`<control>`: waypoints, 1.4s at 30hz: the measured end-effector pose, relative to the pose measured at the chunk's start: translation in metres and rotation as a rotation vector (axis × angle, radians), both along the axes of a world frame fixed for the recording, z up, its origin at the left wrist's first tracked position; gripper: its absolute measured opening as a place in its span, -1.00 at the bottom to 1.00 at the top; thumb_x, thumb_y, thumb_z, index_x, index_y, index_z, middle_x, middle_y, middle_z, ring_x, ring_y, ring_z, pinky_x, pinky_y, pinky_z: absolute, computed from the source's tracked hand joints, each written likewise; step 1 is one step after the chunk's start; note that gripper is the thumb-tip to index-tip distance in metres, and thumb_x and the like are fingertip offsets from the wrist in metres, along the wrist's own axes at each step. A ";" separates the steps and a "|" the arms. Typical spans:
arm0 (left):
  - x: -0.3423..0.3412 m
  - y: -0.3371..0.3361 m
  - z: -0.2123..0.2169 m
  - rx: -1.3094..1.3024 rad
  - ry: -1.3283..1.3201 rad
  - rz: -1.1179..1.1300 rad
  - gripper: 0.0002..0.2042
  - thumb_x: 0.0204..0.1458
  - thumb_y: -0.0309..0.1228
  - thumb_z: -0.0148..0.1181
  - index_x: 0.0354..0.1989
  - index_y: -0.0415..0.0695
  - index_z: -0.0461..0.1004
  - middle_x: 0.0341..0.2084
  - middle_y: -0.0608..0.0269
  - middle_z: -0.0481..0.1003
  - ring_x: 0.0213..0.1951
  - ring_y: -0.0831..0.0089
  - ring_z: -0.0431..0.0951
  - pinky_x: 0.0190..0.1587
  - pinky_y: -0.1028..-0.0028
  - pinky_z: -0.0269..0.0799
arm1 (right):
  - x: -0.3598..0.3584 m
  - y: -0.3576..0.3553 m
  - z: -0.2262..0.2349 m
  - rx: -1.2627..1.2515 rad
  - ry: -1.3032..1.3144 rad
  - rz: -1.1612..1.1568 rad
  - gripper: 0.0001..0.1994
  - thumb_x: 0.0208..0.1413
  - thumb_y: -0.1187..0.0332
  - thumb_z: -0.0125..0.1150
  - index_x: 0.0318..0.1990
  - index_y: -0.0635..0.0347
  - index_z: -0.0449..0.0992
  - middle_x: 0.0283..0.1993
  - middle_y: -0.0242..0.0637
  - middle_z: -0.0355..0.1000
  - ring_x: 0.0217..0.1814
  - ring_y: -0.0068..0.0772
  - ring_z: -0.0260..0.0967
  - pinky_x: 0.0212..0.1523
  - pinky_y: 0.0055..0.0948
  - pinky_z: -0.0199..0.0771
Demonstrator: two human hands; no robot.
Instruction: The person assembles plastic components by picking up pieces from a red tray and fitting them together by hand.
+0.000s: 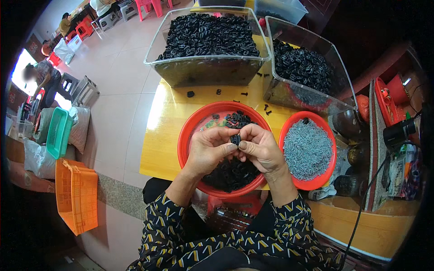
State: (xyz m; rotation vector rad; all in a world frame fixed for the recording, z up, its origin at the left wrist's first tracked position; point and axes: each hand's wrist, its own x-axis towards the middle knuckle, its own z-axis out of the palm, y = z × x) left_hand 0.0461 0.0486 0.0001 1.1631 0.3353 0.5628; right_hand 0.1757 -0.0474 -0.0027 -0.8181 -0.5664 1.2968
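Over a red round tray point(184, 135), my left hand point(209, 147) and my right hand point(261, 147) meet at their fingertips. Both pinch one small black plastic part point(235, 139) between thumbs and forefingers; its exact kind is too small to make out. Below the hands, a heap of black plastic pieces point(233, 175) lies in the tray, with more small black parts point(238, 119) toward its far side. To the right, a second red tray point(283, 131) holds a pile of silvery screws point(308, 149).
Two clear plastic bins point(205, 72) point(312, 101) full of black parts stand at the back of the yellow table point(156, 153). Loose black pieces point(191, 94) lie before them. An orange crate point(77, 196) and a green basket point(59, 132) are at left, with people farther off.
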 end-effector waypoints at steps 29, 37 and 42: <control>0.000 -0.001 0.000 0.051 0.041 -0.005 -0.74 -0.16 -0.60 0.16 -0.22 -0.31 0.39 -0.48 0.19 0.48 -0.49 0.55 0.47 -0.46 0.64 0.39 | 0.003 -0.003 -0.001 -0.002 -0.210 -0.134 -0.85 -0.06 0.50 0.13 -0.29 0.28 0.39 -0.41 -0.39 0.36 -0.47 -0.66 0.30 -0.50 -0.71 0.32; 0.000 -0.001 0.003 0.027 0.075 -0.019 -0.73 -0.16 -0.59 0.17 -0.22 -0.31 0.40 -0.50 0.20 0.48 -0.55 0.56 0.46 -0.53 0.66 0.38 | 0.001 -0.002 -0.002 0.047 -0.260 -0.118 -0.80 -0.10 0.55 0.15 -0.26 0.26 0.34 -0.37 -0.41 0.32 -0.41 -0.64 0.30 -0.46 -0.69 0.33; 0.000 0.000 0.001 0.056 0.113 0.008 -0.73 -0.16 -0.60 0.17 -0.21 -0.32 0.40 -0.49 0.18 0.48 -0.54 0.55 0.47 -0.52 0.65 0.38 | -0.001 -0.002 0.003 0.010 -0.339 -0.161 -0.81 -0.09 0.58 0.12 -0.26 0.27 0.35 -0.36 -0.42 0.32 -0.35 -0.65 0.29 -0.40 -0.69 0.33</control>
